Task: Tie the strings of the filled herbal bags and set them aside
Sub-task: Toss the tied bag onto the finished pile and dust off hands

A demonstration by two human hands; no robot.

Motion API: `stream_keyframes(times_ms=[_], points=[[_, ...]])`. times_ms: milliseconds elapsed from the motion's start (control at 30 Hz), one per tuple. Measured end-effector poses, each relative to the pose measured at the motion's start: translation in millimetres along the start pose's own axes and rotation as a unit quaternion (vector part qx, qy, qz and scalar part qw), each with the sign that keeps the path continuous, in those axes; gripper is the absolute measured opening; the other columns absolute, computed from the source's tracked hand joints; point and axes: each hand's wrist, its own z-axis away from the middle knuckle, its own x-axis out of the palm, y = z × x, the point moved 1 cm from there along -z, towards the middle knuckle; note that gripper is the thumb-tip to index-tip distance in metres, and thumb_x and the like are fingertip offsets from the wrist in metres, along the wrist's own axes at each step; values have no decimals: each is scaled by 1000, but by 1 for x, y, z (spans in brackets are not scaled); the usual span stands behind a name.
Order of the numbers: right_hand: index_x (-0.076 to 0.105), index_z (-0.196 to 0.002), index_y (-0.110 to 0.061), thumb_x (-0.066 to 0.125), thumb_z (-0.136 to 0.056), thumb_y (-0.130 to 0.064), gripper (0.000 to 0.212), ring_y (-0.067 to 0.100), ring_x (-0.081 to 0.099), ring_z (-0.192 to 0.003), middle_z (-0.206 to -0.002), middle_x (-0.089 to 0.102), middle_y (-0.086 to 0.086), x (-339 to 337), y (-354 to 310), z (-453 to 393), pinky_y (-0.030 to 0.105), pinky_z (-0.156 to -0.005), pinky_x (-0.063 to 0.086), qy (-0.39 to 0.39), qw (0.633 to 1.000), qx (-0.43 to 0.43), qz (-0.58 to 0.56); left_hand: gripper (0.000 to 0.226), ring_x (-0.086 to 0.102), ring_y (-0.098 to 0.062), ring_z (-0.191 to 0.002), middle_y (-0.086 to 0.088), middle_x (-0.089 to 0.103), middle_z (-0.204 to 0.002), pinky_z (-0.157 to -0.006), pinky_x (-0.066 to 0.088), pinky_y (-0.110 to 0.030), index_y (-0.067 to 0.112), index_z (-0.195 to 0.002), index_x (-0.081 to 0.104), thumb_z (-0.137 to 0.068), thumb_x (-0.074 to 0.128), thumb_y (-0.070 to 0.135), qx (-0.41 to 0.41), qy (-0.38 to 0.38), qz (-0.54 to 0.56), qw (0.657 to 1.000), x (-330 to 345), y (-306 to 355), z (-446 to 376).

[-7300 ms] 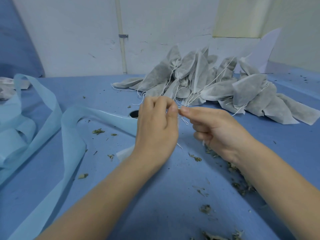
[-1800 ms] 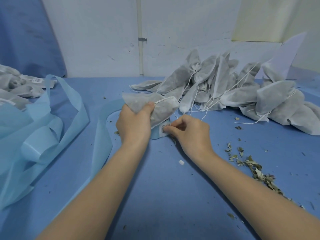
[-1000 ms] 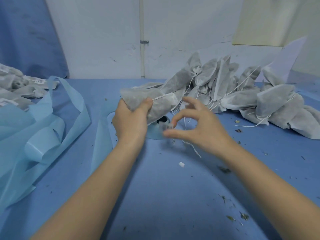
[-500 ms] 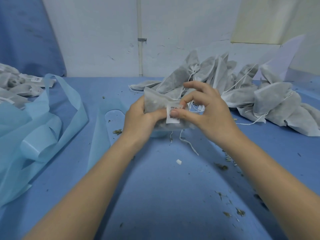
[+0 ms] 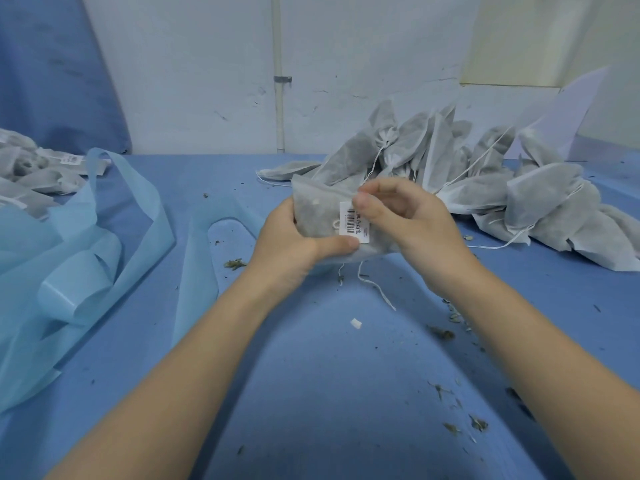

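A small packing workshop: a bench (image 5: 311,393) under blue cloth, heaped grey herb bags (image 5: 450,174), more labelled ones (image 5: 38,171) far left, loose blue fabric strips (image 5: 86,258), herb crumbs (image 5: 446,334), and a bare scuffed wall (image 5: 214,64).

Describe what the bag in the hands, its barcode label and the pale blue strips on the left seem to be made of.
Bag: probably thin non-woven fabric, matte grey-white; dark contents show faintly through it. Barcode label: looks like white paper, flat, with printed black bars. Pale blue strips: likely non-woven fabric or thin plastic sheet; they curl in smooth loops with a slight sheen, so the look leaves it open.
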Motion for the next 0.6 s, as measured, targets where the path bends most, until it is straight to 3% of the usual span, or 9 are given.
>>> stream_keyframes(times_ms=[133, 267, 400, 500, 600], points=[[68, -76, -23, 77, -77, -23, 8, -2, 62, -64, -66, 69, -15, 6, 3, 0, 12, -60, 46, 65, 998, -17, 6, 50, 69, -11, -81, 0, 74, -89, -69, 54, -20, 8, -100, 66, -53, 81, 2, -5, -34, 6, 999, 5, 4, 1], [69, -72, -28, 78, -76, -26, 11, -6, 60, -63, -64, 68, -20, 7, 4, -1, 8, -60, 42, 132, 989, -47, 40, 48, 70, -17, -88, -4, 74, -94, -84, 55, -31, 9, -99, 67, -51, 74, 8, -18, -29, 31, 999, 9, 6, 0], [72, -87, -26, 71, -85, -30, 4, -4, 60, -71, -72, 68, -20, 5, 5, 1, 12, -68, 42, 55, 997, -34, 45, 37, 70, -22, -89, -8, 74, -93, -83, 54, -37, 7, -98, 69, -63, 76, 14, -46, 25, 83, 995, 15, 8, 3], [71, -108, -23, 71, -79, -25, 29, 6, 66, -95, -102, 72, -7, 4, 3, 4, 19, -81, 48, -32, 999, -20, 9, 14, 70, -17, -79, -2, 74, -84, -76, 55, -33, 14, -86, 72, -78, 73, 25, -58, 129, 112, 984, 12, 8, 1], [64, -111, -31, 82, -72, -28, 43, -3, 65, -86, -104, 67, -7, 9, 3, 6, 13, -71, 49, -16, 1000, -4, -15, 7, 70, -14, -73, 3, 73, -75, -67, 52, -28, 18, -78, 71, -78, 72, 25, -52, 203, 101, 973, 8, 7, -1]])
